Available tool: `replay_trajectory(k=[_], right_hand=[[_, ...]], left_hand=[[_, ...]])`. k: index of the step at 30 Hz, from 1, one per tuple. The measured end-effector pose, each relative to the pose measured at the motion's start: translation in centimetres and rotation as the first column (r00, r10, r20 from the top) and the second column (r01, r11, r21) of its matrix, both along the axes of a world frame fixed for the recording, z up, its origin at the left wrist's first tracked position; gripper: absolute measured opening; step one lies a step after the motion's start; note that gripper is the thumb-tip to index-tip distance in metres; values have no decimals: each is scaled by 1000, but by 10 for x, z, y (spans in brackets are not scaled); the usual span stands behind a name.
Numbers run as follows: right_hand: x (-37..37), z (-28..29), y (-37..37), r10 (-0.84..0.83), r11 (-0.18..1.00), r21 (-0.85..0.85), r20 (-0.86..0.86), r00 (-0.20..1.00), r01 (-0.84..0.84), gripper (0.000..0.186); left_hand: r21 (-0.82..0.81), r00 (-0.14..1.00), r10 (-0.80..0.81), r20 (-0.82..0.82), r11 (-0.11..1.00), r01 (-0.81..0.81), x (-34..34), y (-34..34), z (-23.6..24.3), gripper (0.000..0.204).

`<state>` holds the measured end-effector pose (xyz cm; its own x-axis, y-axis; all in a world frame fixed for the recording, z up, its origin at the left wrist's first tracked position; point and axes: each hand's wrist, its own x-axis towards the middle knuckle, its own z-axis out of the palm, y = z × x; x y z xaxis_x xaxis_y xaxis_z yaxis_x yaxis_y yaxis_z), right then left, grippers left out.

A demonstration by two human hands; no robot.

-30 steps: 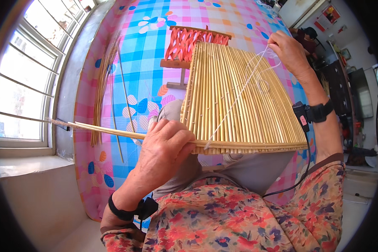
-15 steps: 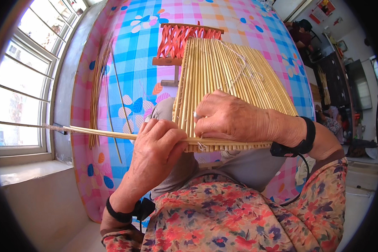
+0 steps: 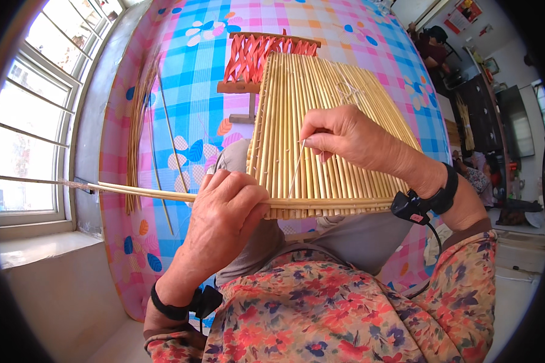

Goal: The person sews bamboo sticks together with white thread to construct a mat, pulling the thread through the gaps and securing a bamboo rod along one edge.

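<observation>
A mat of pale reed stalks point(image 3: 321, 115) lies across my lap, tied side by side with thin string. My left hand point(image 3: 227, 212) grips the mat's near edge and a pair of long loose stalks point(image 3: 145, 192) that stick out to the left. My right hand point(image 3: 339, 136) rests over the mat's middle, pinching a thin white string point(image 3: 295, 172) that runs down to the near edge. A small wooden frame with red cords point(image 3: 260, 57) stands at the mat's far end.
A blue and pink checked cloth with flowers point(image 3: 188, 91) covers the surface ahead. A bundle of spare stalks point(image 3: 138, 121) lies on its left side. A barred window point(image 3: 24, 133) is at the left. Another person point(image 3: 433, 48) sits at the far right.
My right hand came down from high at the right, where it pulled the string taut, and settled over the mat's middle. It now pinches the string close to the stalks. My left hand kept its grip.
</observation>
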<state>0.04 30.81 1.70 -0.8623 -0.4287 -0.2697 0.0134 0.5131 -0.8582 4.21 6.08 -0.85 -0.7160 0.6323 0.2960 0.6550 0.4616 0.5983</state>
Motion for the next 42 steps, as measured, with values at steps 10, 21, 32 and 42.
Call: replay_trajectory(k=[10, 21, 32, 42], right_hand=[[15, 5, -34, -85, 690, -648, 370, 925, 322, 20], [8, 2, -46, -71, 693, -600, 495, 866, 400, 17], [-4, 0, -20, -121, 779, -555, 326, 938, 293, 16], [49, 29, 20, -281, 960, -12, -83, 956, 281, 8]], left_hand=[[12, 999, -1, -45, 1000, 1, 11, 13, 1, 23], [4, 1000, -14, -8, 1000, 14, 8, 17, 3, 21], [23, 999, -27, -22, 999, 27, 6, 12, 2, 24], [-126, 999, 13, 51, 992, -7, 9, -12, 18, 34]])
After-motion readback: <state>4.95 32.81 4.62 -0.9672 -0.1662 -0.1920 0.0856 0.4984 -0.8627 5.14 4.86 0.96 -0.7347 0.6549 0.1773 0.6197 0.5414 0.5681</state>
